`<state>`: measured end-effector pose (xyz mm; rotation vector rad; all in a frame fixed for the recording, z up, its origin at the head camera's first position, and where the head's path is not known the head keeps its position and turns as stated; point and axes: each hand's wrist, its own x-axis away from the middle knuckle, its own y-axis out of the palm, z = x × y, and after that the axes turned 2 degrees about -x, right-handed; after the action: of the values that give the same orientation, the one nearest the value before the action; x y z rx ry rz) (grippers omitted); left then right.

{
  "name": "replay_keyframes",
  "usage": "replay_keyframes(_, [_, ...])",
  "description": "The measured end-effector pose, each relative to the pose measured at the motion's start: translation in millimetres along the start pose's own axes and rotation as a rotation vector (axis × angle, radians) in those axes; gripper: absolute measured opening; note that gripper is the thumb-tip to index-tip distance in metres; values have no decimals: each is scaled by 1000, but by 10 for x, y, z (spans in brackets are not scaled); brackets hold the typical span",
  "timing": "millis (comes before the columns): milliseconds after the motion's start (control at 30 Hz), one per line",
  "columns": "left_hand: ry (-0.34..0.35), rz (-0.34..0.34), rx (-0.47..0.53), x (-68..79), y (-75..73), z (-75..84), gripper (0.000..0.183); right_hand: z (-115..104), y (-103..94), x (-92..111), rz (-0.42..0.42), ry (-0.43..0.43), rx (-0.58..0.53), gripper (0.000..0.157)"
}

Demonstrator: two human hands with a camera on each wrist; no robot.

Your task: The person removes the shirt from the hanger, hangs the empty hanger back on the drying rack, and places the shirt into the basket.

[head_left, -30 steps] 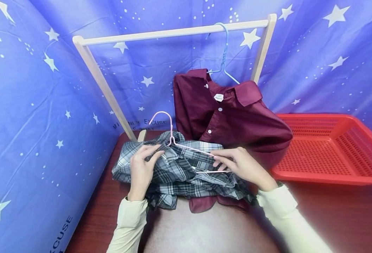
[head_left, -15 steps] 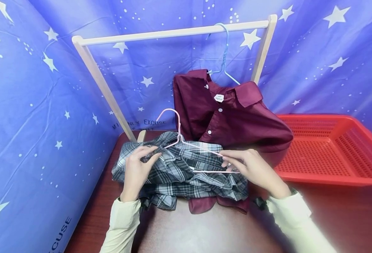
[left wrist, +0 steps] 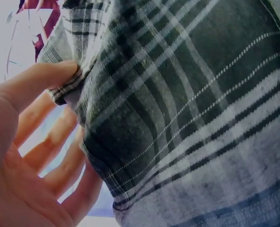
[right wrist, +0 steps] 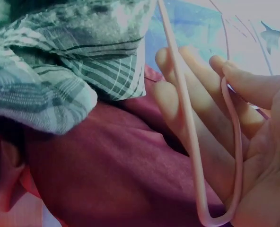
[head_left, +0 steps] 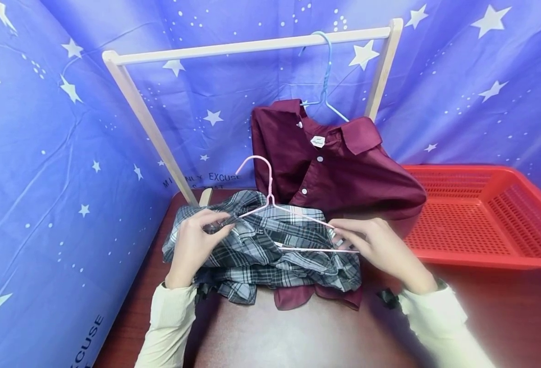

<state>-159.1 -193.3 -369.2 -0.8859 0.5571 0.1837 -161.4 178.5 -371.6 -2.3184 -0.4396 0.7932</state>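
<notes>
A grey-and-black plaid shirt lies bunched on the table, one side of a pink wire hanger inside its neck opening. My left hand pinches the shirt's edge between thumb and fingers; in the left wrist view the thumb presses on the folded plaid cloth. My right hand holds the hanger's right arm. In the right wrist view, thumb and forefinger pinch the pink wire, and its bent corner lies across the palm, outside the cloth. The hanger's hook stands up, pointing left. Its left end is hidden by the shirt.
Behind stands a wooden rack. A maroon shirt hangs from it on a blue hanger, its lower part reaching beneath the plaid shirt. A red plastic basket sits at the right. Blue star-printed cloth surrounds the table.
The pink hanger has shifted right with my right hand, and its hook is more upright. My left hand has moved slightly left, still gripping the plaid shirt's edge.
</notes>
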Motion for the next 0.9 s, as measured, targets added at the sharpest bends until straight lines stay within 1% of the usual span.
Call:
replay_keyframes(200, [20,-5,-3,14,-12,-39,20,-21,-39,41,13,8,24,27])
replay_keyframes(400, [38,11,9,54,-18,-89,20,-23,-68,88,12,19,-5,28])
replay_keyframes(533, [44,12,-1,88,-6,-132,21,-25,-81,116,4,22,-10,28])
replay_keyframes(733, [51,15,10,100,-12,-147,23,-35,-125,134,19,-13,15,30])
replay_keyframes(900, [56,2,19,109,-13,-161,24,-55,-156,139,33,-45,24,32])
